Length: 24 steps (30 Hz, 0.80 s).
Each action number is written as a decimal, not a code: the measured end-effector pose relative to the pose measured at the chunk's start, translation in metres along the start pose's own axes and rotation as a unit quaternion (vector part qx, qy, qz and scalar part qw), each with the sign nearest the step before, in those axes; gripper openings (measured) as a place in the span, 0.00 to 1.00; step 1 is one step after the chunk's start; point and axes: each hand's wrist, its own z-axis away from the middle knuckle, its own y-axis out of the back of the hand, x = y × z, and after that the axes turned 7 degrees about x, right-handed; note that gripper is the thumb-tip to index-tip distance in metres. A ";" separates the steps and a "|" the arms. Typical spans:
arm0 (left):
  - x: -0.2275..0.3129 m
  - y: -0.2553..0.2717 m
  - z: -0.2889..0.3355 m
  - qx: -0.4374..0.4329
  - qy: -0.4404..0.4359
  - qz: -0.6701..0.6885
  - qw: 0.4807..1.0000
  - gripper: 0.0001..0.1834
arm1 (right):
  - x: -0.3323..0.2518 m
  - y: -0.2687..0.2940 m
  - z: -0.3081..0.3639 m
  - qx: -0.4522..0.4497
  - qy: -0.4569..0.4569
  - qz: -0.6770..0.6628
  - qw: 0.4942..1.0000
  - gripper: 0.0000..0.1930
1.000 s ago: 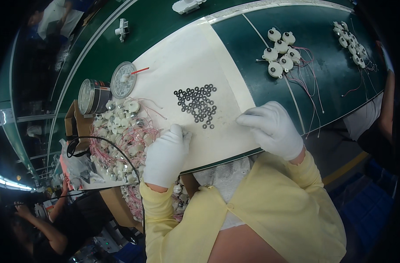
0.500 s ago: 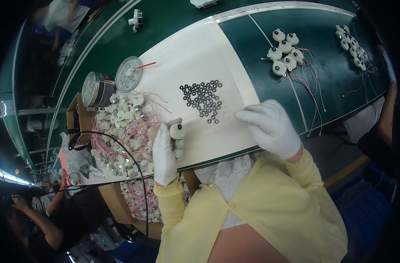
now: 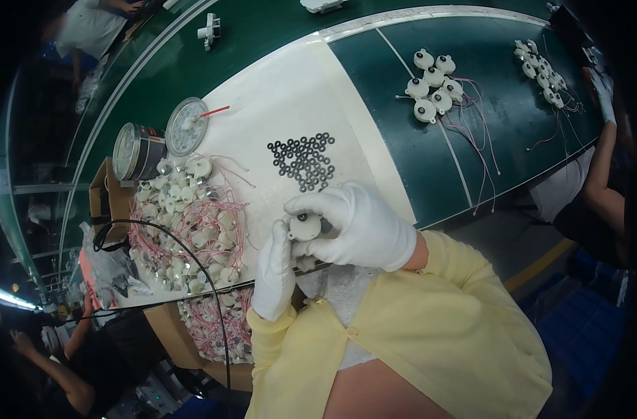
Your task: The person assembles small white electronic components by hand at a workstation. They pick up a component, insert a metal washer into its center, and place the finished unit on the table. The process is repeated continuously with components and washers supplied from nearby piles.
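Note:
Both my hands wear white gloves and meet at the near edge of the white work sheet (image 3: 252, 91). Between them is a small round white motor (image 3: 306, 228) with a black piece on its top. My left hand (image 3: 273, 276) grips the motor from the left. My right hand (image 3: 364, 227) closes on it from the right, thumb and fingers around its rim; some fingertips are hidden. Just beyond them, small black rings (image 3: 301, 164) lie spread on the sheet. A heap of similar white motors with pink wires (image 3: 185, 230) lies to the left.
Behind the heap stand an open tin (image 3: 149, 150) and a round lid (image 3: 185, 133) holding whitish paste and a red stick (image 3: 215, 111). Motor groups (image 3: 433, 87) (image 3: 542, 75) lie on the green table. A black cable (image 3: 217, 297) loops at left. Another person's gloved hand (image 3: 602, 98) is at far right.
My right hand has moved left from above the sheet and closed on the motor in my left hand. The motor has turned and come nearer. The whole view has shifted slightly.

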 end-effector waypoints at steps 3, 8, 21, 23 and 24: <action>0.006 -0.010 0.004 0.014 -0.044 -0.048 0.998 0.32 | -0.003 0.006 0.000 0.010 0.061 0.058 0.996 0.25; -0.008 -0.005 -0.008 -0.028 -0.134 -0.082 0.987 0.25 | -0.013 0.003 0.000 0.036 0.109 0.123 0.986 0.24; -0.013 -0.005 -0.004 0.001 -0.130 -0.102 0.986 0.36 | -0.012 -0.001 0.011 0.024 0.121 0.125 0.984 0.25; -0.015 -0.002 -0.004 -0.013 -0.149 -0.111 0.982 0.34 | -0.010 -0.003 0.011 0.017 0.104 0.100 0.989 0.25; -0.014 -0.004 -0.003 -0.008 -0.142 -0.112 0.984 0.33 | -0.010 -0.003 0.011 0.008 0.093 0.088 0.992 0.24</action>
